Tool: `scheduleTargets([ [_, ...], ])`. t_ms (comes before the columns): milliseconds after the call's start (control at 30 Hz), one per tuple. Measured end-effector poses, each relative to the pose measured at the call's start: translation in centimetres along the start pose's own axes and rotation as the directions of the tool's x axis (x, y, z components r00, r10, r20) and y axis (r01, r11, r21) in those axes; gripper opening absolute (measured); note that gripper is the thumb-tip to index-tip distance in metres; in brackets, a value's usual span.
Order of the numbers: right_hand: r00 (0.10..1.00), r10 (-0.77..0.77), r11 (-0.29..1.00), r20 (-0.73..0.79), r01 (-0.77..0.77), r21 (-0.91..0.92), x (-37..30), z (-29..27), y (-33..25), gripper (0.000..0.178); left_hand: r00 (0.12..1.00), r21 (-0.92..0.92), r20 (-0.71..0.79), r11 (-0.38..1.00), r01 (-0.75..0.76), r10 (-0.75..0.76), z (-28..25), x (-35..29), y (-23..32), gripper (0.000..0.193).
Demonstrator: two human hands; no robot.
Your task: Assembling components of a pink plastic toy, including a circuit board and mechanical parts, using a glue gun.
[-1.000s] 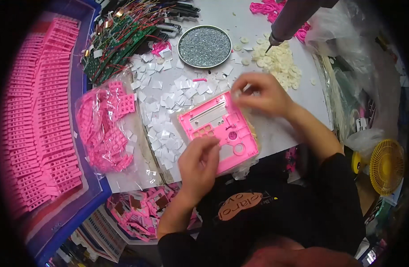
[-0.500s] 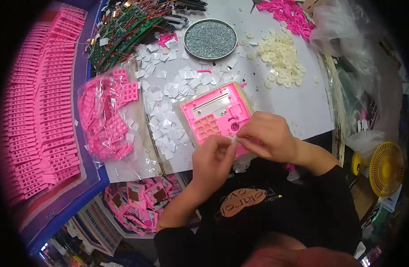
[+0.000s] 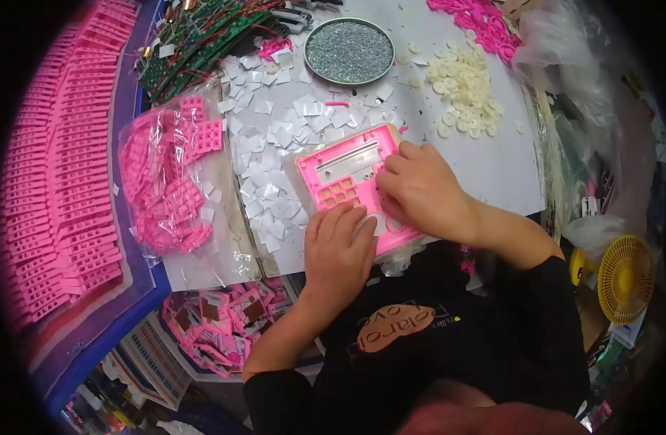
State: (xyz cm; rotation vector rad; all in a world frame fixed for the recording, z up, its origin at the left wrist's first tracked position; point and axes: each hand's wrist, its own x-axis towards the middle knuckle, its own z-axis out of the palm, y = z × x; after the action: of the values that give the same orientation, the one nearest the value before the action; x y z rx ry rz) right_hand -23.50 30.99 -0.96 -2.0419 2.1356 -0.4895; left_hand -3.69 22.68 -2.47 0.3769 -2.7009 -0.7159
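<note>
A pink plastic casing (image 3: 329, 154) with a slotted window and a grid of square holes lies tilted on a block-like support on the table. My left hand (image 3: 338, 246) rests on its lower left part, fingers stretched over the edge of the grid. On the casing's right side is my right hand (image 3: 429, 190), its fingers bent and pressed down near the middle. Whatever those fingertips hold, if anything, is hidden beneath them. Between the hands a pale round spot (image 3: 396, 222) shows on the casing.
White paper squares (image 3: 264, 181) are scattered left of the casing. Behind it stand a round tin of small metal pieces (image 3: 349, 51) and a pile of cream discs (image 3: 463, 90). Bagged pink keypads (image 3: 170, 177), circuit boards (image 3: 195, 61) and stacked pink strips (image 3: 76, 167) lie left. A yellow fan (image 3: 626, 280) is right.
My hands, which were together pinching something small and white, have come apart. The left now lies on the casing; the right has moved up along its right side. The view shifted slightly.
</note>
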Motion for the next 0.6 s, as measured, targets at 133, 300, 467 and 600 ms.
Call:
scheduleTargets([
  [133,0.998,0.059,0.998,-0.004,-0.059,-0.012,0.3,0.3,-0.3,0.016,1.000,-0.037,0.007,0.999,0.025,-0.024,-0.1,-0.2,-0.1,0.029],
  [300,0.996,0.064,0.995,-0.060,-0.068,-0.069,-0.3,1.1,-0.7,0.018,0.997,-0.156,0.081,0.988,0.015,-0.002,-2.7,1.9,-0.8,0.022],
  [467,0.991,0.074,0.994,-0.110,-0.082,-0.070,-0.6,0.8,-0.5,0.019,0.986,-0.083,-0.140,0.994,0.077,-0.089,-2.0,14.2,-6.2,0.011],
  [600,0.991,0.036,0.998,-0.129,-0.042,-0.043,-0.3,0.8,-0.6,0.021,0.993,0.388,-0.010,0.915,0.109,-0.114,1.0,22.3,-10.8,0.017],
])
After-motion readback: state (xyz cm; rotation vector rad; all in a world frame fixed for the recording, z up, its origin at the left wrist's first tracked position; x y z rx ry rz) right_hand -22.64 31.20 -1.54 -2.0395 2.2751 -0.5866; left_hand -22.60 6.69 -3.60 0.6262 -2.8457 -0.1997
